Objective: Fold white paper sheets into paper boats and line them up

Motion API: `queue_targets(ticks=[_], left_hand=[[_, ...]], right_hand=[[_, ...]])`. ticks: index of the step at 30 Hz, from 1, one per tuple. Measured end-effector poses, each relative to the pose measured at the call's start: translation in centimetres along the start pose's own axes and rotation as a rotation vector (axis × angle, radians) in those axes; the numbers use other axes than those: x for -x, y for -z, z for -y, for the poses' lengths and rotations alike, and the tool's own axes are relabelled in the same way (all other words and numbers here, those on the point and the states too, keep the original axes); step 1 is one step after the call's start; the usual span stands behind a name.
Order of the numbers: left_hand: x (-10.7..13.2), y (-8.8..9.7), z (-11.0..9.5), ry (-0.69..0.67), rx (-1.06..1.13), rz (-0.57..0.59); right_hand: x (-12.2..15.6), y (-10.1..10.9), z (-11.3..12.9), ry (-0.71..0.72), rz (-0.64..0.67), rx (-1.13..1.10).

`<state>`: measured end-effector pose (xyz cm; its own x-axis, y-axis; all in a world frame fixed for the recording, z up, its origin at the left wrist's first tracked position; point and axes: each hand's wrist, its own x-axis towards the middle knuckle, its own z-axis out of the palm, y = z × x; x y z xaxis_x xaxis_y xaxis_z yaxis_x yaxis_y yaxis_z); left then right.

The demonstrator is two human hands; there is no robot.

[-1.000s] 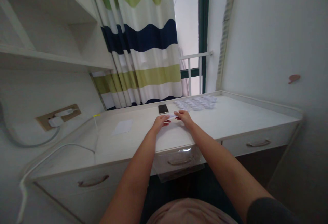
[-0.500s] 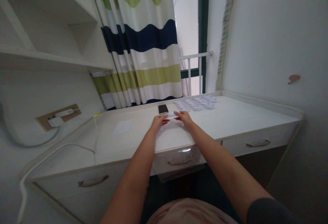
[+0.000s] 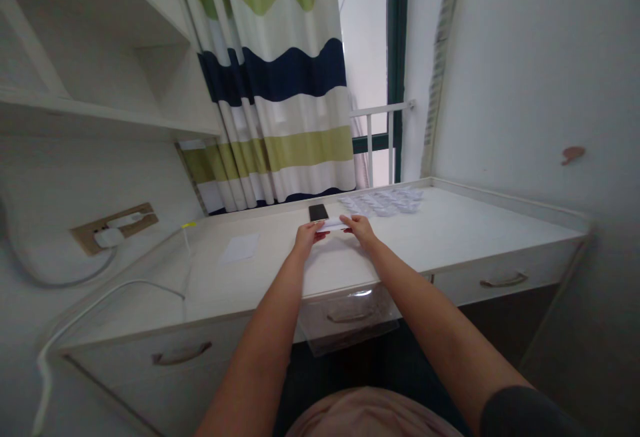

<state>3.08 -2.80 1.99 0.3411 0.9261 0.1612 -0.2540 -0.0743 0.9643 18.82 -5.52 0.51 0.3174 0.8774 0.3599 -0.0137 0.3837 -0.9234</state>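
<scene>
A folded strip of white paper [image 3: 332, 225] is stretched between my two hands, just above the desk top. My left hand [image 3: 307, 238] pinches its left end, thumb on top. At the right end, the thumb and fingers of my right hand [image 3: 361, 229] are closed on it too. Behind my left hand lies a dark phone [image 3: 318, 212]. Rows of small folded white paper pieces [image 3: 383, 201] lie behind my right hand, toward the window. A flat white paper sheet [image 3: 239, 247] rests to the left.
The white desk [image 3: 480, 223] has a raised back rim and drawers in front. Clear plastic [image 3: 320, 330] hangs over the middle drawer. A white cable [image 3: 135, 283] crosses the left side, below a wall socket [image 3: 115, 227]. A striped curtain [image 3: 300, 70] hangs behind.
My left hand has shifted slightly left and more of the white paper strip shows between my hands. The phone and the folded pieces stay where they were.
</scene>
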Motion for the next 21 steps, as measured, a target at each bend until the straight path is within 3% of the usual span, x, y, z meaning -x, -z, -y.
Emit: queue_targets(ticks=[6,12,21], left_hand=[[-0.05,0.16,0.15,-0.016,-0.018,-0.034],[0.71,-0.34,-0.03,0.043,-0.006,0.09],[0.2,-0.25,0.22,0.008,-0.028,0.021]], right_hand=[[0.17,-0.11,0.07,-0.002,0.026,0.044],[0.34,-0.24,0.06,0.004,0.052,0.052],[0.7,-0.3,0.57,-0.066,0.122,-0.044]])
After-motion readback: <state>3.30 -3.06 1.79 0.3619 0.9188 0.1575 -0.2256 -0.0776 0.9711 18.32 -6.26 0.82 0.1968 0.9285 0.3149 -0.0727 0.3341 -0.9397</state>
